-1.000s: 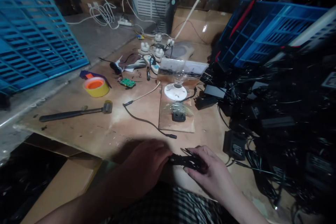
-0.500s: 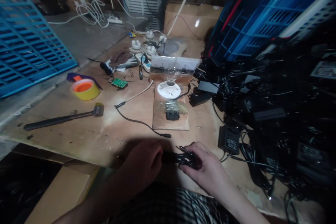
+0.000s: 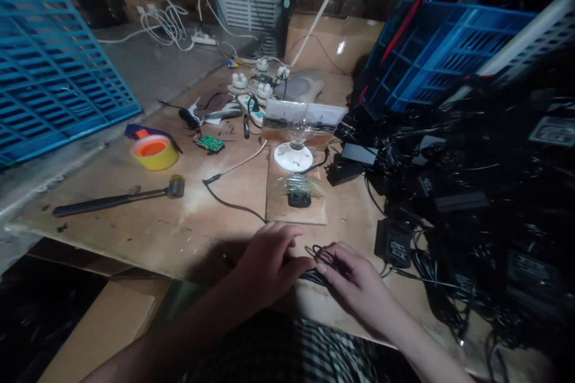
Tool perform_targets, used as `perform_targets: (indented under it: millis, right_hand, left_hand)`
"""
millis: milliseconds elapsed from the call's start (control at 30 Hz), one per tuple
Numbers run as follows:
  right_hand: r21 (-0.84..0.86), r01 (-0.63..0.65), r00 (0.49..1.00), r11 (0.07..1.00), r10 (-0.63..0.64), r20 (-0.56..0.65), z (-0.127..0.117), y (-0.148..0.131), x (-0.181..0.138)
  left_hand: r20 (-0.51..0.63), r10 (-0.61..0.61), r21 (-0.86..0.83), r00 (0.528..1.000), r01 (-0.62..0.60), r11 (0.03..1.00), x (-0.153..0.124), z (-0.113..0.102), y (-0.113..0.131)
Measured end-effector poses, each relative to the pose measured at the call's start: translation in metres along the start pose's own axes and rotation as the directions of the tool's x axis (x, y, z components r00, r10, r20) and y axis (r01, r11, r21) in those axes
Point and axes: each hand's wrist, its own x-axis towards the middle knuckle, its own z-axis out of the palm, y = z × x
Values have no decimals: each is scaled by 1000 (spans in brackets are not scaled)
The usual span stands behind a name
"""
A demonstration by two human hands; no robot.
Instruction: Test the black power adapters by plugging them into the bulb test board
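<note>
At the tabletop (image 3: 350,232), black cable (image 3: 315,277) was pinched by the right hand (image 3: 363,281). The left hand (image 3: 266,266) was held nearby, fingers and thumb spread.

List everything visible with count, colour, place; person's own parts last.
Table: 1, brown, centre.
Cable bundle: 1, black, front.
Hammer: 1, dark, left.
Tape roll: 1, yellow-orange, behind hammer.
Circuit board: 1, green, right of tape roll.
Thin cord: 1, black-and-pale, centre.
Round base: 1, white, centre.
Socket block: 1, black, before round base.
Knobbed fittings: 4, white, rear.
Adapters: many, mostly black, right.
Crates: 2, blue, left and right.
Fan: 1, dark, background.
Cardboard boxes: several, brown, background, lower left.
Floor cords: several, white, upper left.
Left hand: 1, bare, left of cable bundle.
Right hand: 1, bare, holding cable bundle.
</note>
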Motion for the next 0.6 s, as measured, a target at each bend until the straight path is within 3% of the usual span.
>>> perform_targets:
  millis: [100, 200, 267, 333, 433, 533, 600]
  right_hand:
    - [-47, 64, 998, 997, -65, -11, 0, -4, -2]
    - [-271, 139, 978, 952, -175, -110, -1, -8, -5]
    - [-486, 260, 921, 834, -366, -135, -3, -11, -6]
    - [-599, 363, 853, 713, -513, -93, -4, -12, -6]
    - [-523, 406, 837, 749, -535, -115, -2, -12, -5]
    - [-360, 375, 864, 854, -463, -198, 1, -8, -6]
    - [-252, 323, 888, 912, -384, -251, 3, -5, -7]
  left_hand:
    - [45, 61, -75, 997, -58, 996, 15, 6, 5]
    - [61, -15, -90, 998, 20, 996, 28, 12, 7]
    - [75, -55, -112, 996, 64, 992, 34, 12, 4]
    - [107, -72, -140, 992, 87, 986, 36, 8, 1]
    - [123, -85, -145, 989, 102, 984, 27, 4, 0]
    - [29, -122, -79, 992, 124, 989, 2, 1, 10]
    - [39, -140, 9, 989, 140, 990, -15, 1, 19]
